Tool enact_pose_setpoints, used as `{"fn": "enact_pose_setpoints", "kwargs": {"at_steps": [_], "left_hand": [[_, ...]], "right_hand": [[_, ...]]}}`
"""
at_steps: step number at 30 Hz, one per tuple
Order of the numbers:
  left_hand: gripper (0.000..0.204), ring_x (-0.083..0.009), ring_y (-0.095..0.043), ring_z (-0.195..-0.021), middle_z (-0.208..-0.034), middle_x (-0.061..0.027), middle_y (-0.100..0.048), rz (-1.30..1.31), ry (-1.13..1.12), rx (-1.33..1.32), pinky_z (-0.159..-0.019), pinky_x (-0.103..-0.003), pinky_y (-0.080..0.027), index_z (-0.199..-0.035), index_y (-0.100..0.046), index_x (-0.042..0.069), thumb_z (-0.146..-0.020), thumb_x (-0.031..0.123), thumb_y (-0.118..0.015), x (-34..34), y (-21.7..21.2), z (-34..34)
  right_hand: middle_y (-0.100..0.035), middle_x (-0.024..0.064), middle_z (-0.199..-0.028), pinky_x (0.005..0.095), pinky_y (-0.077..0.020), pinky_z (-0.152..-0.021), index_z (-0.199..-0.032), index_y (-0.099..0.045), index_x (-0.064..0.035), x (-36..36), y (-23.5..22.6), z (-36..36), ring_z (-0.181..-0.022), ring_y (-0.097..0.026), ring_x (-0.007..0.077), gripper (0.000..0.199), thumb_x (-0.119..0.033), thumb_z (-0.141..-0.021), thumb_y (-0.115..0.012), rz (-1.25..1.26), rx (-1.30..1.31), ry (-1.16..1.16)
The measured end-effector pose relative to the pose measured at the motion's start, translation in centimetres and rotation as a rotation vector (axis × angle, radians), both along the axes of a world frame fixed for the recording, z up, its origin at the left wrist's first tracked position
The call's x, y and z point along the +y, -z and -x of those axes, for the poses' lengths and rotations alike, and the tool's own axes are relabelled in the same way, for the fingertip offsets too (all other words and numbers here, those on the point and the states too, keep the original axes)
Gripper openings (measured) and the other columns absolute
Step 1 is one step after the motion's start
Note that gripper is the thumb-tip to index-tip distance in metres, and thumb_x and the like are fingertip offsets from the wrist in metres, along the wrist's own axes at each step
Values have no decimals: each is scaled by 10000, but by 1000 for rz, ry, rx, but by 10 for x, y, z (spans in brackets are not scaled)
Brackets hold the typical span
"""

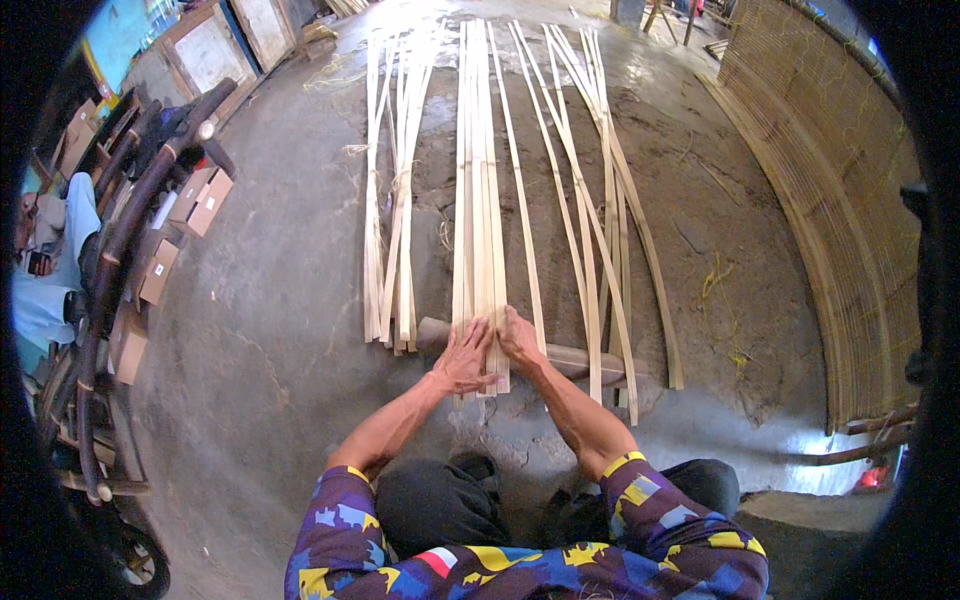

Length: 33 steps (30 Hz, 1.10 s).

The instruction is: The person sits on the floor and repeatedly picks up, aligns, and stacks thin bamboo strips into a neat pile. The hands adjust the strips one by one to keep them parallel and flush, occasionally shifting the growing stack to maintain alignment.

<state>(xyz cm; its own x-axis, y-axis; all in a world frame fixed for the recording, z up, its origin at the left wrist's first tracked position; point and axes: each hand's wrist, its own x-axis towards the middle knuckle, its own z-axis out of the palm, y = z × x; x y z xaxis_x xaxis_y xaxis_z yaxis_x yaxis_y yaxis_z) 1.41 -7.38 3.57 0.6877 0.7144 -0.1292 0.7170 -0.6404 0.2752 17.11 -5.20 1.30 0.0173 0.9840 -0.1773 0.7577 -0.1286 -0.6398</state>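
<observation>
Your left grip (pixel 464 362) lies fingers apart atop the central bamboo strips (pixel 480 230), their long axis running straight ahead from it, your right grip (pixel 519 336) curled at their right edge, whether clamped I cannot tell.

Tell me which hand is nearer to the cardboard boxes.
Left. Left hand: on the middle bamboo strips, right of the cardboard boxes. Right hand: farther right, at the strips' right edge.

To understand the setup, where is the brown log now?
In the head view, the brown log lies crosswise below centre, mostly rightward, under pale strips near the right hand.
</observation>
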Motion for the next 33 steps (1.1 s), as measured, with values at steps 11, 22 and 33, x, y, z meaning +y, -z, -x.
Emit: {"fn": "enact_pose_setpoints", "kwargs": {"at_steps": [11,22,33], "left_hand": [[867,-351,-124,-1283,-1368,-191,-174,-10,61,41,-1010,-568,-74,-1330,-234,97,-704,660,-442,2,-9,1],[593,-332,-201,-1265,-1338,-211,-265,-235,-411,-297,-1043,-440,-104,-1286,-287,-10,-741,130,-472,13,6,42],[865,-353,-240,-1238,-1317,-190,-261,145,-334,234,-1012,-541,-152,-1302,-223,41,-583,155,-691,24,-22,61]], "right_hand": [[-499,214,-1060,398,-408,-806,-1155,-424,-30,36,1,-63,-949,-501,338,417,-229,-801,-519,-211,-12,-274],[-407,206,-1192,388,-316,-963,-1301,-207,-5,-80,-55,-125,-1104,-406,357,839,-186,-641,-692,89,-170,-492],[-536,114,-996,478,-164,-1025,-1210,-364,-88,-44,-13,-136,-956,-537,259,613,-29,-640,-581,-184,-524,-576]]}}
